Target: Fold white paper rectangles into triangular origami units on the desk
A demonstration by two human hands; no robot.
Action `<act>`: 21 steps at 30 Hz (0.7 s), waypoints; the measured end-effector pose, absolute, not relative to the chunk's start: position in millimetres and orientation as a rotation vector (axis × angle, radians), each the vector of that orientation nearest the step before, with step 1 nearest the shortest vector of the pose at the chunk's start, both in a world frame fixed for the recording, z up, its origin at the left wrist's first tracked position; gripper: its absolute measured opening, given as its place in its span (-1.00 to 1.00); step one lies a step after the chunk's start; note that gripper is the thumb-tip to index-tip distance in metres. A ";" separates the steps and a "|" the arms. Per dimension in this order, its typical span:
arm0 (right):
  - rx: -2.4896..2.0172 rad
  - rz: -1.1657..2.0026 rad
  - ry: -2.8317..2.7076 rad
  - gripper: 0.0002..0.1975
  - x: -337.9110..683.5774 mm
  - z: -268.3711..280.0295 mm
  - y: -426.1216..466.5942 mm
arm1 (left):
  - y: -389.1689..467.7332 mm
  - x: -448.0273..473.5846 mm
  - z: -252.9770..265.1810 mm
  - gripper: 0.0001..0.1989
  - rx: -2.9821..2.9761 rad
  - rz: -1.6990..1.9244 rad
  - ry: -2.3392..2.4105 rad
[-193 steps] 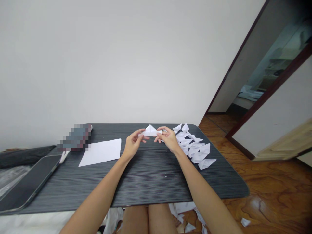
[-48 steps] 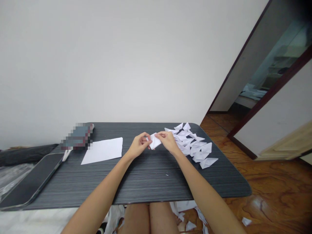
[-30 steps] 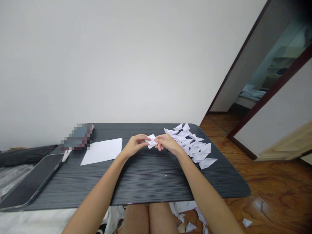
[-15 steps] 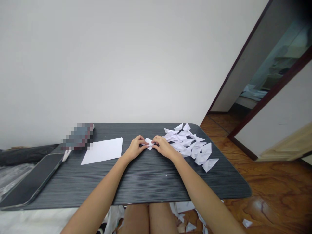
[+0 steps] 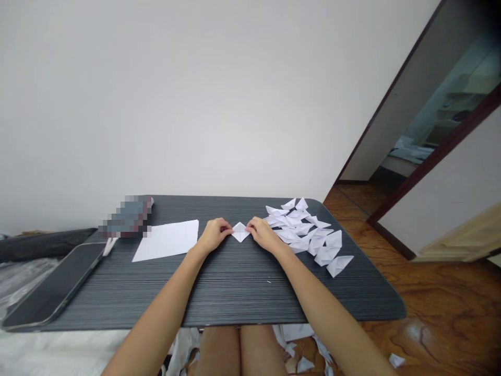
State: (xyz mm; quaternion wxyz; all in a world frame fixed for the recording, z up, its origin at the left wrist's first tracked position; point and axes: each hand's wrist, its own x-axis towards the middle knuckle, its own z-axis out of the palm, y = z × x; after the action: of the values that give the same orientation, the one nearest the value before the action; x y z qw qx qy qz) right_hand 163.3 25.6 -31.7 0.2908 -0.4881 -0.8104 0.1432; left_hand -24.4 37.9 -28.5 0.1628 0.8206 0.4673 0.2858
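Observation:
A small diamond of folded white paper [image 5: 240, 232] lies between my hands at the middle of the dark table. My left hand [image 5: 213, 233] pinches its left corner between thumb and fingers. At the opposite corner, my right hand [image 5: 261, 232] is closed in the same way. A vertical crease shows on the diamond's face. Just beyond my right hand spreads a group of folded white paper boats [image 5: 300, 230], several of them overlapping. White paper sheets [image 5: 168, 241] lie flat to the left of my left hand.
The dark table [image 5: 230, 300] has rounded corners and stands against a pale wall [image 5: 219, 104]. A blurred-out object [image 5: 127, 216] sits at its back left, near a black panel [image 5: 55, 284]. Paper scraps [image 5: 304, 364] litter the wooden floor [image 5: 434, 308]. A doorway opens at right.
The folded paper has gone from a smaller, partly covered shape to a flat diamond. My hands have moved slightly apart, out to its side corners. The view has shifted a little.

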 end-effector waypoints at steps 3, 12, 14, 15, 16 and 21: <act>-1.414 0.331 -2.191 -0.84 161.0 -31.7 26.5 | 37.4 -22.3 -27.9 -0.85 2.342 0.782 1.423; -1.617 0.318 -2.316 -0.82 150.2 -21.7 33.8 | 36.9 -8.7 -31.2 -0.81 2.266 0.653 1.736; -1.643 0.328 -2.320 -0.83 148.4 -20.0 35.1 | 38.2 -5.9 -32.1 -0.81 2.238 0.623 1.796; -1.655 0.331 -2.320 -0.84 147.6 -19.4 35.8 | 39.0 -4.7 -32.2 -0.81 2.230 0.612 1.812; -1.666 0.335 -2.318 -0.85 146.9 -18.9 36.5 | 39.7 -3.8 -32.1 -0.82 2.220 0.597 1.826; -1.734 0.358 -2.271 -0.92 145.3 -19.8 36.1 | 40.3 -5.1 -30.4 -0.88 2.126 0.522 1.878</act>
State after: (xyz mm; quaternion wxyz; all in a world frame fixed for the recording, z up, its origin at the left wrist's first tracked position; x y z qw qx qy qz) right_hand 145.3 36.1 -19.8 0.1306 -0.5970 -0.7819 0.1233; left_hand -5.1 40.3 -30.4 0.1281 0.7311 0.6457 0.1794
